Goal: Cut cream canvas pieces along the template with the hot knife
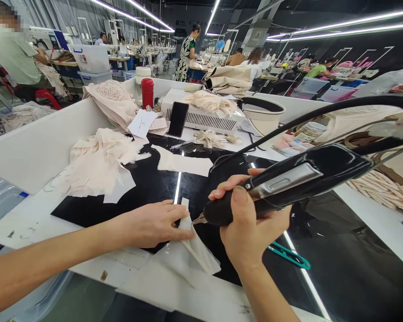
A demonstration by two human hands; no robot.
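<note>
A folded pale fabric strip lies across the front edge of the black work surface. My left hand rests on it, thumb and fingers stretched out and apart, pressing it down. In my right hand is a black corded hand tool with a metal lever along its side. Its narrow metal tip points at the strip, just right of my left fingertips; whether it touches, I cannot tell. Teal thread snips lie right of my right wrist.
Pale cut pieces are heaped at left, and one flat piece lies ahead. A phone leans on a white vented box near a red bottle. The tool's black cable arcs across the right. Other people work beyond.
</note>
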